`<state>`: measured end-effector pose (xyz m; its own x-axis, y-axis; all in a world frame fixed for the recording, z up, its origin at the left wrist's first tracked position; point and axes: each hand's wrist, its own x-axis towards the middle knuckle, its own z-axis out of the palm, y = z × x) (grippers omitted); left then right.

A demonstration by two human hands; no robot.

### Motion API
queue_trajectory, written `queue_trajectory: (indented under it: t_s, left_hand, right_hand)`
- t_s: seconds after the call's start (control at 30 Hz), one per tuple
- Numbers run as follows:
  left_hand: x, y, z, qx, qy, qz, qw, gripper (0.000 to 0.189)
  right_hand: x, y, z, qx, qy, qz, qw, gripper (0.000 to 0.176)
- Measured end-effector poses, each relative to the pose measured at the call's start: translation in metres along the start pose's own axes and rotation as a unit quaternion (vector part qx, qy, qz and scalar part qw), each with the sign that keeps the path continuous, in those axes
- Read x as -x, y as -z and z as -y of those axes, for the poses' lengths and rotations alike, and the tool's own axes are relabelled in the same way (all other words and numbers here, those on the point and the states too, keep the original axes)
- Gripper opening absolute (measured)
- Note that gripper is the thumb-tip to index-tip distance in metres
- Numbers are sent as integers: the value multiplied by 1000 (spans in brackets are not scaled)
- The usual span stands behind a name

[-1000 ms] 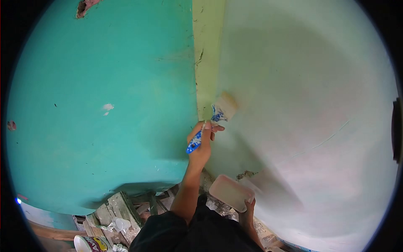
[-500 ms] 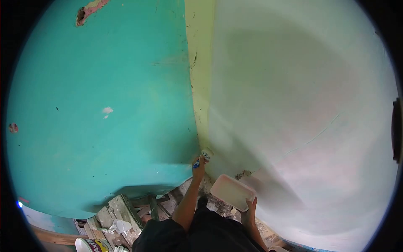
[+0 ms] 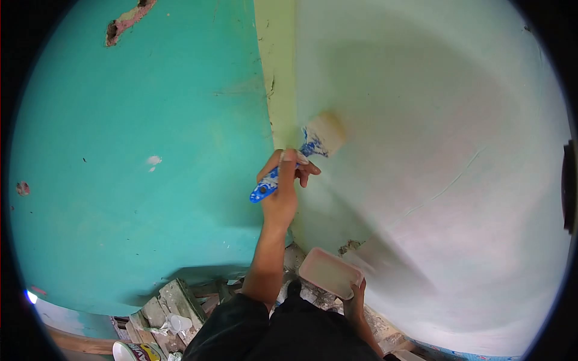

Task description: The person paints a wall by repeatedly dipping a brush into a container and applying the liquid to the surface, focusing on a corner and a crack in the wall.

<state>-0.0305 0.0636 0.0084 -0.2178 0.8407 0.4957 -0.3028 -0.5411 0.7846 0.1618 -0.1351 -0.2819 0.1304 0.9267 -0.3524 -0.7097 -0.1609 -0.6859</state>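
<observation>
My left hand (image 3: pixel 282 189) is closed round the blue, paint-smeared handle of a wide paintbrush (image 3: pixel 323 137). The brush slants up to the right, its pale bristles over the whitish wall (image 3: pixel 421 144) just right of the corner. Lower down, my right hand (image 3: pixel 355 301) grips the near right corner of a shallow pinkish-white tray (image 3: pixel 303 266). Pale liquid covers the inside of the tray, which is held out near the foot of the wall.
A turquoise wall (image 3: pixel 150 108) with chipped spots meets a yellow-green strip (image 3: pixel 278 72) at the corner. Below left are paint-spattered wooden boards (image 3: pixel 180 298), a translucent cup (image 3: pixel 179 323) and a white labelled bucket (image 3: pixel 123 352). Rubble lies around my feet.
My left hand has lifted the paintbrush from low in the corner to well up over the pale wall, with the bristles now to the right. The tray stays almost in place.
</observation>
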Motion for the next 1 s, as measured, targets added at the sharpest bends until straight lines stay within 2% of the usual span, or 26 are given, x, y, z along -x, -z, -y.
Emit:
queue_trajectory:
  t_s: [0.1, 0.13, 0.2, 0.27, 0.33, 0.43, 0.53, 0.63, 0.7, 0.77, 0.9, 1.0]
  left_hand:
    - [7, 12, 42, 81, -23, -16, 996, 33]
    - [16, 17, 65, 86, 0, -31, 996, 33]
    - [44, 43, 140, 154, 20, -60, 986, 34]
    - [88, 77, 196, 93, 84, -101, 987, 35]
    - [124, 102, 218, 5, 162, -136, 977, 32]
    - [165, 138, 257, -118, 241, -118, 956, 36]
    - [174, 159, 290, -180, 254, -82, 947, 39]
    - [127, 133, 252, -193, 233, -64, 951, 39]
    - [84, 108, 216, -150, 146, -26, 977, 37]
    - [40, 73, 125, -216, 152, -9, 965, 34]
    - [-13, 9, 0, -107, 35, 2, 994, 37]
    - [-31, -7, -33, -10, -18, 30, 999, 37]
  right_hand:
    - [-1, -3, 2, 6, 4, -2, 1000, 69]
    - [-1, -2, 1, 4, 1, -17, 1000, 69]
    - [0, 1, -1, 2, 3, -31, 999, 69]
    - [1, 4, 0, 0, 13, -32, 999, 68]
    - [-1, 10, 0, 4, 24, -35, 999, 68]
    - [8, 8, 8, 4, 21, -44, 999, 67]
    - [5, 5, 13, 3, 22, -36, 999, 66]
    - [5, 10, 10, 8, 15, -37, 999, 66]
    - [-1, 14, 6, 11, 18, -30, 999, 66]
    - [-3, 20, -1, 9, 26, -19, 999, 66]
    - [5, 9, 0, -4, 10, -2, 1000, 68]
    - [8, 2, 0, 16, 6, 2, 1000, 67]
